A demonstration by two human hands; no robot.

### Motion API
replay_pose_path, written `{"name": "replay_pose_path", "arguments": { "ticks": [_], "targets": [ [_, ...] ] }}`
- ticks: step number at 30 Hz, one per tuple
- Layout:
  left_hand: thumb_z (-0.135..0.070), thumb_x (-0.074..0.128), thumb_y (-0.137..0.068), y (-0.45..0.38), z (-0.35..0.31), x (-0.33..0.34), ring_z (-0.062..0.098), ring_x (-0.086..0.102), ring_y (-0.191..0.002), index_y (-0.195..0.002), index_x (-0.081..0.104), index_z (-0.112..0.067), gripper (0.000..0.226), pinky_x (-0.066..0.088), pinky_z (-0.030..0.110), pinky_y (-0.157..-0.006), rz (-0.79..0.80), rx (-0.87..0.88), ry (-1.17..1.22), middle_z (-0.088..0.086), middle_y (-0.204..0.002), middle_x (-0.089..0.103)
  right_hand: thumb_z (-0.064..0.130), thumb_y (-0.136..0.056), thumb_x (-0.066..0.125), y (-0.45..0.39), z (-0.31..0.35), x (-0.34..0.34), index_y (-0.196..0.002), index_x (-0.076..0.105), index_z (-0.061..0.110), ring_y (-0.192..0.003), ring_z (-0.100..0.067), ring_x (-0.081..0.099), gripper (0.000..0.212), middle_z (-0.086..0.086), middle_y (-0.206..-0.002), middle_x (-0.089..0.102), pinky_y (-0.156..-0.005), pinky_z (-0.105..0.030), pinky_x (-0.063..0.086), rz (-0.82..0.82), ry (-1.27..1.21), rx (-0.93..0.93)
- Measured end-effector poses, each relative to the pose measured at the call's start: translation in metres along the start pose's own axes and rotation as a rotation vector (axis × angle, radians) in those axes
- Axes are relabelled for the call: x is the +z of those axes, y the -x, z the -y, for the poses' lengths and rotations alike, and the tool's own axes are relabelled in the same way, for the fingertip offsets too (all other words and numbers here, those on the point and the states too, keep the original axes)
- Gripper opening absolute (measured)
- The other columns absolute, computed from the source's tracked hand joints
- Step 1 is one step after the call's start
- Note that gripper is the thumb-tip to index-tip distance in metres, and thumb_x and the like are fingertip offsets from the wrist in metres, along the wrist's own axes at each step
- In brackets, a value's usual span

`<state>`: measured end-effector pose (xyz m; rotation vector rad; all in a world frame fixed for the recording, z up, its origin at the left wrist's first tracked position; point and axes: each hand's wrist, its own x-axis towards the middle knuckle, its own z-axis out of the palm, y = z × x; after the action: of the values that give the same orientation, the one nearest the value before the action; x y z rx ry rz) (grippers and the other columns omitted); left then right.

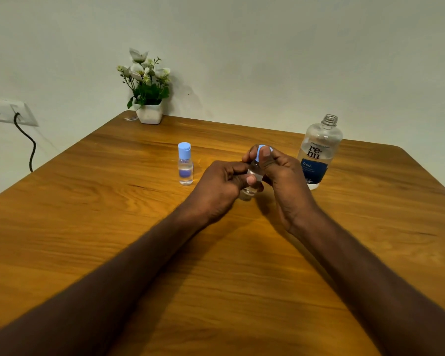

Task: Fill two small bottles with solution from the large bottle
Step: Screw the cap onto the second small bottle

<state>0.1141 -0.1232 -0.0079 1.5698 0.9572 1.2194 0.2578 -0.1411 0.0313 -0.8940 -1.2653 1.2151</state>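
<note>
Both forearms reached forward over the wooden worktop (113,201) and met near its middle. The left hand (221,186) lay low, its fingers curled round the clear body of a small bottle (252,181), the thumb pressed across the front. The right hand (280,173) stood more upright beside it, with thumb and fingers pinched round that bottle's blue cap (262,148), which showed only as a sliver above the thumbnail. The bottle leaned slightly between the two hands, its base at or just above the worktop; whether it touched could not be told.

A second small bottle (185,164) stood upright to the left of the hands, capped in blue, with clear liquid inside and a purple band on it. To the right, just beyond the right hand, stood the large bottle (319,152), uncapped, its threaded neck bare, with a blue label low on the front and clear liquid inside. At the far left corner of the worktop sat a white pot of flowers (149,98) against the wall. A wall socket (5,111) with a black cable (28,142) hanging from it showed at the left edge
</note>
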Motion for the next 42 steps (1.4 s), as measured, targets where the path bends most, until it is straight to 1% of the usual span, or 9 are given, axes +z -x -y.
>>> {"name": "replay_pose_path", "arguments": {
  "ticks": [10,14,21,24,27,30,33,37,42],
  "targets": [
    [-0.013,0.056,-0.103,0.001,-0.007,-0.002,0.033,0.072,-0.102,-0.119,0.075,-0.008,0.025,0.054,0.062,-0.095,0.084,-0.028,0.059,0.016,-0.106,0.078,0.038,-0.104,0.055,-0.006,0.001,-0.008,-0.121,0.072,0.008,-0.095,-0.019,0.068,0.039,-0.010,-0.121,0.067,-0.061,-0.029,0.056,0.070,-0.129,0.043],
    [-0.023,0.057,-0.101,0.001,-0.008,-0.004,0.035,0.068,-0.099,-0.118,0.075,-0.011,0.027,0.052,0.055,-0.091,0.193,-0.068,0.204,0.019,-0.104,0.075,0.044,-0.098,0.055,-0.007,0.005,-0.013,-0.114,0.072,0.008,-0.092,-0.033,0.041,0.043,-0.010,-0.113,0.068,-0.052,-0.026,0.048,0.130,-0.115,0.025],
    [-0.009,0.060,-0.100,-0.004,0.000,-0.003,0.036,0.074,-0.105,-0.114,0.079,-0.008,0.023,0.056,0.055,-0.096,0.045,0.002,0.047,0.017,-0.107,0.080,0.030,-0.107,0.052,-0.005,-0.005,0.002,-0.102,0.067,0.005,-0.089,-0.019,0.062,0.030,-0.012,-0.099,0.063,-0.065,-0.029,0.056,-0.026,-0.056,0.009],
    [-0.010,0.062,-0.101,-0.002,0.000,-0.003,0.017,0.077,-0.104,-0.116,0.079,-0.019,0.024,0.061,0.036,-0.093,0.002,0.039,-0.091,-0.001,-0.106,0.082,0.027,-0.108,0.052,-0.005,-0.008,0.002,-0.115,0.066,-0.001,-0.106,-0.033,0.060,0.032,-0.022,-0.116,0.061,-0.084,-0.046,0.055,-0.059,-0.055,0.029],
    [-0.015,0.066,-0.100,0.001,-0.004,-0.002,0.005,0.075,-0.103,-0.121,0.078,-0.018,0.024,0.059,0.020,-0.088,-0.035,0.063,-0.195,-0.007,-0.109,0.081,0.026,-0.106,0.055,-0.006,-0.008,0.000,-0.117,0.071,0.008,-0.112,-0.013,0.062,0.026,-0.014,-0.130,0.056,-0.084,-0.020,0.057,-0.140,0.140,-0.074],
    [-0.022,0.071,-0.098,0.003,-0.007,-0.001,0.003,0.072,-0.102,-0.119,0.078,-0.017,0.023,0.059,0.027,-0.092,-0.115,0.062,-0.360,-0.008,-0.110,0.079,0.028,-0.105,0.059,-0.009,-0.012,-0.006,-0.121,0.072,0.013,-0.102,0.004,0.059,0.025,-0.003,-0.123,0.057,-0.084,-0.011,0.050,-0.135,0.374,-0.162],
    [-0.028,0.069,-0.099,0.008,-0.009,0.002,0.004,0.069,-0.091,-0.111,0.078,-0.019,0.017,0.057,0.032,-0.082,-0.233,0.142,-0.556,-0.008,-0.098,0.078,0.028,-0.103,0.063,-0.011,-0.019,-0.010,-0.120,0.071,0.012,-0.105,-0.004,0.060,0.025,-0.001,-0.118,0.057,-0.092,-0.027,0.053,-0.116,0.396,-0.133],
    [-0.030,0.065,-0.101,0.014,-0.013,-0.002,0.009,0.068,-0.076,-0.099,0.077,-0.019,0.016,0.058,0.041,-0.072,-0.285,0.192,-0.603,-0.008,-0.080,0.073,0.032,-0.100,0.067,-0.011,-0.022,-0.011,-0.119,0.072,0.017,-0.095,0.000,0.058,0.025,0.001,-0.110,0.059,-0.076,-0.009,0.047,-0.102,0.574,-0.190],
    [-0.032,0.065,-0.101,0.020,-0.015,-0.005,0.010,0.064,-0.069,-0.094,0.076,-0.021,0.017,0.055,0.042,-0.064,-0.287,0.225,-0.661,-0.010,-0.074,0.069,0.033,-0.097,0.072,-0.007,-0.022,-0.011,-0.123,0.066,0.019,-0.101,-0.011,0.059,0.030,0.001,-0.117,0.059,-0.082,-0.021,0.050,-0.116,0.635,-0.222]
  ]
}}
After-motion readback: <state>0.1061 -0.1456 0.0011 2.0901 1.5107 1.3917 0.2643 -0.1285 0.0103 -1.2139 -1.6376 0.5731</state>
